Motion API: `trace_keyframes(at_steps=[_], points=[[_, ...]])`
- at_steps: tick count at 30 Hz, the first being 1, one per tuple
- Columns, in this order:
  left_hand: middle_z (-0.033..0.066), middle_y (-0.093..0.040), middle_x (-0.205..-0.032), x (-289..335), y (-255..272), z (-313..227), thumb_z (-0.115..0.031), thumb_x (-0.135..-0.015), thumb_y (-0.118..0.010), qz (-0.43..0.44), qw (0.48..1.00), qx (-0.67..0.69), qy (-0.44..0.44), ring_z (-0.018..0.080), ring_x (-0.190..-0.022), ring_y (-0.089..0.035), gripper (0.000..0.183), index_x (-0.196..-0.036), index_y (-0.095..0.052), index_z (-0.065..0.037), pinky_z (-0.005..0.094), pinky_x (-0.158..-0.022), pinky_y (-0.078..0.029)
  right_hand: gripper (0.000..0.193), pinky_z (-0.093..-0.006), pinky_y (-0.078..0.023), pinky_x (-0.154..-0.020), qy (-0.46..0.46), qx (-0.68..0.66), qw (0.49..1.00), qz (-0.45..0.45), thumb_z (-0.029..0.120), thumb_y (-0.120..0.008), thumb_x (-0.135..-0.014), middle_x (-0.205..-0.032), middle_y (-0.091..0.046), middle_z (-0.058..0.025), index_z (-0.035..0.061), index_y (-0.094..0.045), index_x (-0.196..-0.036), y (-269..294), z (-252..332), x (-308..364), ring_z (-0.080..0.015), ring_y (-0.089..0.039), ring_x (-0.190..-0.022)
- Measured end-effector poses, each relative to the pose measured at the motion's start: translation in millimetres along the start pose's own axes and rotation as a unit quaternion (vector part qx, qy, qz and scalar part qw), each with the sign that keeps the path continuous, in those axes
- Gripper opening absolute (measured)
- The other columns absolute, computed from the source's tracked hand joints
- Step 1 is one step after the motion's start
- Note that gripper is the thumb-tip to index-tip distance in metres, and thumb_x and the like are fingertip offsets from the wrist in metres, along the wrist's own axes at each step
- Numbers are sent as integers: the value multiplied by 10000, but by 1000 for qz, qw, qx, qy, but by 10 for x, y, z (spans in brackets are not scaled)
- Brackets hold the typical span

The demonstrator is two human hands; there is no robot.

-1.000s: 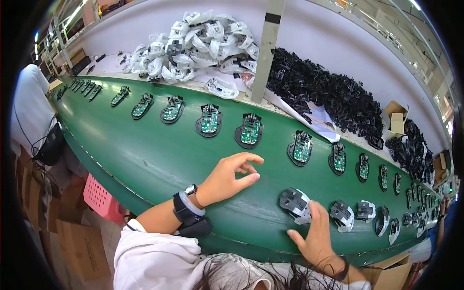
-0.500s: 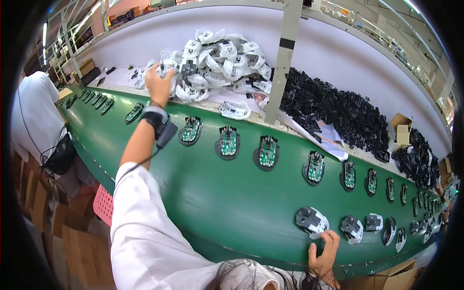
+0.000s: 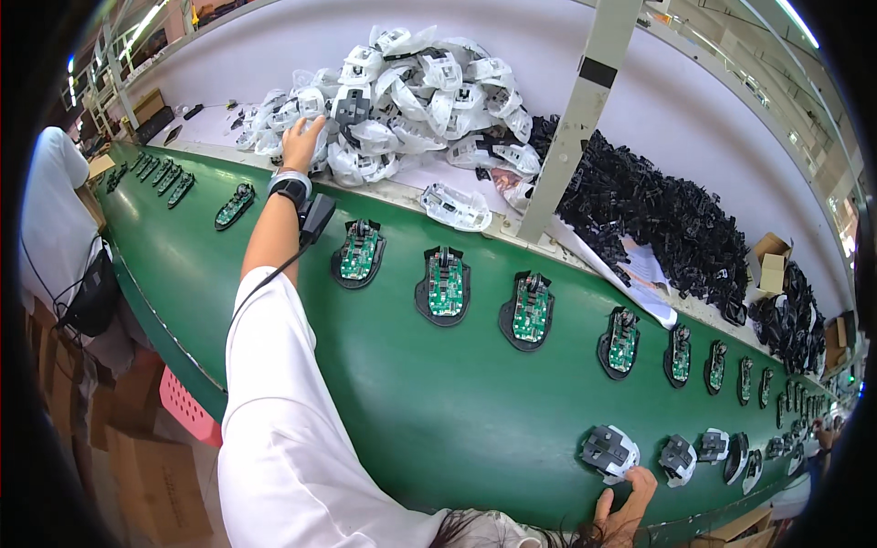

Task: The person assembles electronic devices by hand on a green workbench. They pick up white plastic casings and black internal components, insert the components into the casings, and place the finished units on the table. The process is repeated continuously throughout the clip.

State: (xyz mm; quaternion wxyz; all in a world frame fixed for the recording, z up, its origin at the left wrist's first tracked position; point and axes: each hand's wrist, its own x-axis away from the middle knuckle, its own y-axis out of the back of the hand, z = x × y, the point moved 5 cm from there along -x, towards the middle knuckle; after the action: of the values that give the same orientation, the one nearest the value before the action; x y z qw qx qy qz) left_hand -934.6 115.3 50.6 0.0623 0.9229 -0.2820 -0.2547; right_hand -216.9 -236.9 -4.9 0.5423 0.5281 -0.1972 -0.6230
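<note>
My left hand (image 3: 304, 146) reaches over the belt to a heap of white plastic mouse shells (image 3: 438, 100) in clear bags. Its fingers are apart at the heap's near left side, beside a dark grey and white shell (image 3: 352, 105); no held piece shows in them. At the belt's near edge, my right hand (image 3: 632, 504) closes its thumb and fingers around a small black part (image 3: 622, 494), mostly hidden. Just beyond those fingers a grey and white mouse top shell (image 3: 610, 450) rests on the belt. Mouse bases with green circuit boards (image 3: 446, 285) stand in a row across it.
The green belt (image 3: 402, 384) curves across the view. More mouse shells (image 3: 678, 457) lie to the right. A pile of black plastic parts (image 3: 649, 210) sits behind a metal post (image 3: 585, 119). A single white shell (image 3: 455, 207) lies on the ledge. At left stands another person (image 3: 59, 210).
The view has shifted, so belt items appear further right. My left hand stays at the shell heap. A black part now shows between my right thumb and fingers.
</note>
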Motion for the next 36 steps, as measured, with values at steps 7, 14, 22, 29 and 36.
trace_keyframes(at_steps=[7, 14, 22, 29, 36], points=[[275, -256, -1442, 266, 75, -377, -504, -708, -694, 3, 1000, -21, -14, 352, -1382, -180, 802, -1343, -464, -71, 374, -1099, -216, 485, -437, -341, -973, -41, 4, 999, 0, -48, -548, -646, -1113, -456, -210, -6, -431, -1115, -22, 98, -60, -370, -464, -1063], [287, -49, -1490, 505, -66, -519, -372, -659, -758, 75, 997, -8, -5, 379, -1364, -233, 854, -1390, -405, -108, 356, -1076, -274, 461, -409, -310, -1000, -52, -24, 998, -13, -23, -511, -700, -1133, -442, -196, -7, -434, -1154, -47, 34, 32, -343, -446, -1084], [273, -22, -1501, 558, -289, -543, -362, -682, -692, 67, 997, -26, -1, 435, -1331, -280, 822, -1405, -378, -127, 402, -1063, -303, 485, -417, -312, -1003, -73, -7, 997, -12, -70, -493, -677, -1147, -437, -209, 1, -419, -1151, -41, 11, 52, -362, -440, -1093], [233, -63, -1509, 668, -411, -636, -360, -665, -691, 23, 996, -83, 10, 459, -1318, -282, 914, -1432, -267, -100, 479, -1063, -288, 482, -417, -312, -1004, -78, 8, 997, -21, -78, -495, -691, -1161, -433, -210, 0, -420, -1160, -34, 61, 47, -364, -437, -1109], [231, -481, -1270, 401, -9, -514, -210, -650, -708, 100, 991, -76, -50, 301, -1145, -507, 853, -1369, -331, 52, 354, -952, -415, 486, -440, -298, -1017, -78, 30, 996, -39, -74, -502, -695, -1246, -373, -226, -5, -422, -1170, -34, 214, -18, -392, -395, -1163]])
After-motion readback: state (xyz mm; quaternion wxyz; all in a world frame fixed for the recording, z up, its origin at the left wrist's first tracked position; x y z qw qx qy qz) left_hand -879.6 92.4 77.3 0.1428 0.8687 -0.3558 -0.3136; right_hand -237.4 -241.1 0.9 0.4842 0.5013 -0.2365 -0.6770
